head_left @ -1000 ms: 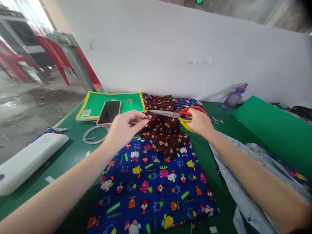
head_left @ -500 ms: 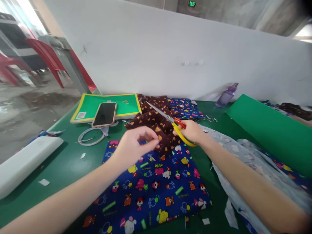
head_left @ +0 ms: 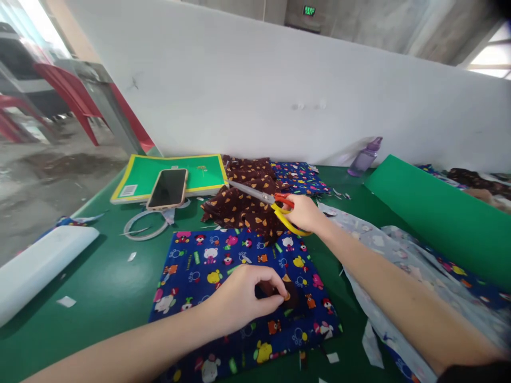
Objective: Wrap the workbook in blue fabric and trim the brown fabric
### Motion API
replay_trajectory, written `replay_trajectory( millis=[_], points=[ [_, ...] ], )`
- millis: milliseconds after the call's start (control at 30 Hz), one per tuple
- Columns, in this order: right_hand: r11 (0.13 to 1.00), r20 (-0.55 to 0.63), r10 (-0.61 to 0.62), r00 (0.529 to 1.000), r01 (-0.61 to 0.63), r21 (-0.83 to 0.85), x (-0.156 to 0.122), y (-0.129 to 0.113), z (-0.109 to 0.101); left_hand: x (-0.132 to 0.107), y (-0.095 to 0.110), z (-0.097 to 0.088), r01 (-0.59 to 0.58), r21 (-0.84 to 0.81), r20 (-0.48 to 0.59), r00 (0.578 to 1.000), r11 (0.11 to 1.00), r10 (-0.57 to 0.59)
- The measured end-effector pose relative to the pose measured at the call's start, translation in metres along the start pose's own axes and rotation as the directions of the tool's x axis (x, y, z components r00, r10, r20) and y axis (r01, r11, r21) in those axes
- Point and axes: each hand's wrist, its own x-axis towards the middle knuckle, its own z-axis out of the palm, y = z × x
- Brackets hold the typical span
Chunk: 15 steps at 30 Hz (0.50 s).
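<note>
My right hand (head_left: 304,213) grips a pair of scissors (head_left: 255,192) with red and yellow handles. Their blades look closed and point left, over the crumpled brown fabric (head_left: 231,205) with its orange drop print. Nearer me, my left hand (head_left: 249,300) pinches a small dark brown fabric scrap (head_left: 293,295) between thumb and fingertips. That scrap is just above or against the blue cartoon-print fabric (head_left: 203,242), which lies flat; I cannot tell if they touch. My left hand and forearm hide part of the blue fabric.
On the left are a green book (head_left: 203,178) with a phone (head_left: 167,189) on it, a clear ring (head_left: 146,234) and a long white case (head_left: 43,271). A purple bottle (head_left: 364,158), a green board (head_left: 435,207) and pale fabric (head_left: 359,239) occupy the right. A white partition (head_left: 223,90) stands behind.
My left hand has come down and to the right, from over the brown fabric to over the blue fabric, with the brown scrap in its fingers. The scissors have shifted slightly left.
</note>
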Motion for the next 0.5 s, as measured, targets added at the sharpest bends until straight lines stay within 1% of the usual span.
replay_trajectory(
  millis=[67, 133, 200, 300, 367, 400, 467, 500],
  points=[
    [0.999, -0.064, 0.031, 0.997, -0.032, -0.020, 0.011, 0.002, -0.006, 0.000, -0.002, 0.001, -0.007, -0.001, -0.013, 1.000, 1.000, 0.007],
    [0.996, -0.172, 0.077, 0.982, -0.083, -0.027, 0.025, 0.005, -0.015, 0.001, -0.003, 0.002, -0.003, -0.004, -0.032, 0.999, 1.000, 0.003],
    [0.990, -0.300, 0.126, 0.946, -0.138, -0.019, 0.037, 0.009, -0.026, 0.001, -0.002, 0.001, 0.008, -0.013, -0.057, 0.998, 1.000, -0.009],
    [0.979, -0.463, 0.183, 0.867, -0.202, 0.009, 0.049, 0.015, -0.043, 0.001, 0.000, -0.001, 0.013, -0.020, -0.096, 0.995, 1.000, -0.015],
    [0.975, -0.525, 0.198, 0.828, -0.221, 0.019, 0.048, 0.019, -0.051, 0.001, 0.001, -0.003, 0.019, -0.034, -0.112, 0.993, 0.999, -0.023],
    [0.975, -0.543, 0.195, 0.817, -0.220, 0.018, 0.045, 0.020, -0.054, 0.001, 0.000, -0.004, 0.023, -0.049, -0.121, 0.992, 0.999, -0.028],
    [0.980, -0.555, 0.171, 0.814, -0.198, 0.012, 0.033, 0.021, -0.056, 0.002, -0.001, -0.007, 0.045, -0.083, -0.135, 0.989, 0.996, -0.056],
    [0.984, -0.549, 0.156, 0.821, -0.180, 0.010, 0.025, 0.020, -0.056, 0.003, -0.002, -0.009, 0.058, -0.094, -0.142, 0.987, 0.994, -0.071]
  ],
)
